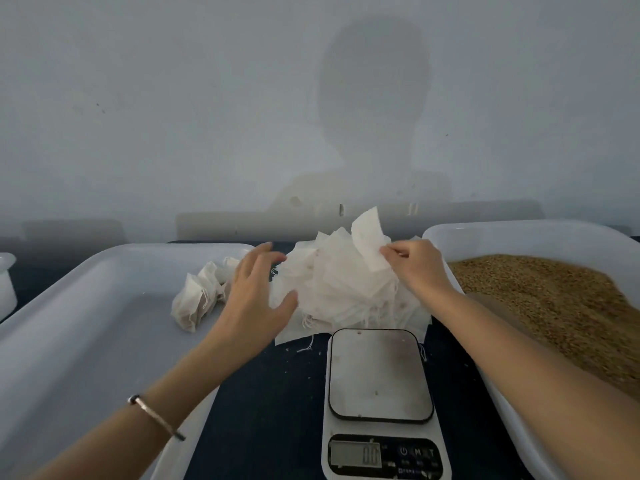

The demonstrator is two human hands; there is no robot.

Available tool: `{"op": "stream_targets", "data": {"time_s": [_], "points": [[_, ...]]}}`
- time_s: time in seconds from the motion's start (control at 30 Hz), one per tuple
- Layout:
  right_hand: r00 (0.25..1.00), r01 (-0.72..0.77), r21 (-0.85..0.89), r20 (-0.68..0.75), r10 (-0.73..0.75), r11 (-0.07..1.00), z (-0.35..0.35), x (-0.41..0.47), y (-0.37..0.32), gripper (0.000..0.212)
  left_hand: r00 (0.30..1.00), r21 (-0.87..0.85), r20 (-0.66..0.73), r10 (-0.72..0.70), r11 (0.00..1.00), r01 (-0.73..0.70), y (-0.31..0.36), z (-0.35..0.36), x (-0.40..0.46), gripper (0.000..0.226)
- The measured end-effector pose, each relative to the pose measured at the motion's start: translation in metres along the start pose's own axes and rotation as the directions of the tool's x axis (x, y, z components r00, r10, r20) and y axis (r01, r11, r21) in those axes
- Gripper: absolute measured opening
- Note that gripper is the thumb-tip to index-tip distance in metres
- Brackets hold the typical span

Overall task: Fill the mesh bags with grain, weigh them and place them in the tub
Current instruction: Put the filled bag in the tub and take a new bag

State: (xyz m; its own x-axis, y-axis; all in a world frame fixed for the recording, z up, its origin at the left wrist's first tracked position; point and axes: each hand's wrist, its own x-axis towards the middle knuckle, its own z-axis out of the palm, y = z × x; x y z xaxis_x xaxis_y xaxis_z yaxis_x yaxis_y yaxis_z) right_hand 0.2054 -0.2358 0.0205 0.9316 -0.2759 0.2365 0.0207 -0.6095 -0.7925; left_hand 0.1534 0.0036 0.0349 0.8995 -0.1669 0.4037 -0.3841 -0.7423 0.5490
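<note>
1. Right hand (414,263) pinched one empty mesh bag (369,239) at its lower edge, thumb and fingertips pressed together on it, bag lifted above the pile of empty bags (343,289).
2. Left hand (258,292) was spread, fingers straight, held nothing; it hovered at the pile's left edge, contact hard to tell.
3. Pile sat on the dark bench (270,393) between the two tubs, just behind the scale (381,375).
4. Scale platform was bare; display (356,455) seemed to read zero, digits blurry.
5. Grain (554,299) lay in the right tub (519,230). Left tub (104,323) held a few filled bags (201,296) near its far right corner.
6. Judged step: picking a fresh bag for filling; most bags not yet done.
7. Risks: thin bags cling, so a second one could come up with the pinched one; loose drawstrings could snag and drag the pile onto the scale, throwing off the reading; a light pinch could drop the bag.
8. Hidden: bag mouth not visible, open or closed unclear. Right tub cut off at frame edge. White container (7,282) at far left cut off, contents unseen.
</note>
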Motion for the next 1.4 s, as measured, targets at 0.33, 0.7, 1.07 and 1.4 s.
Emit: {"op": "stream_targets", "data": {"time_s": [0.33,0.7,1.07,1.4], "points": [[0.918,-0.337,0.824,0.178,0.355,0.456,-0.044,-0.020,-0.029,0.006,0.775,-0.783,0.503,-0.383,0.178,0.596,0.092,0.056,0.030,0.038],[0.990,-0.121,0.490,-0.010,0.144,0.863,-0.052,-0.133,-0.017,0.021,0.885,-0.890,0.287,-0.367,0.238,0.388,0.103,0.069,-0.050,0.030],[0.956,0.276,0.084,0.078,-0.283,0.957,-0.053,-0.171,-0.015,0.034,0.979,-0.711,0.117,-0.165,0.674,0.199,0.093,0.062,-0.064,0.053],[0.978,0.206,-0.070,0.043,-0.204,0.976,-0.054,-0.177,-0.017,0.018,0.963,-0.692,0.264,-0.059,0.684,0.232,0.093,0.056,-0.072,0.038]]}}
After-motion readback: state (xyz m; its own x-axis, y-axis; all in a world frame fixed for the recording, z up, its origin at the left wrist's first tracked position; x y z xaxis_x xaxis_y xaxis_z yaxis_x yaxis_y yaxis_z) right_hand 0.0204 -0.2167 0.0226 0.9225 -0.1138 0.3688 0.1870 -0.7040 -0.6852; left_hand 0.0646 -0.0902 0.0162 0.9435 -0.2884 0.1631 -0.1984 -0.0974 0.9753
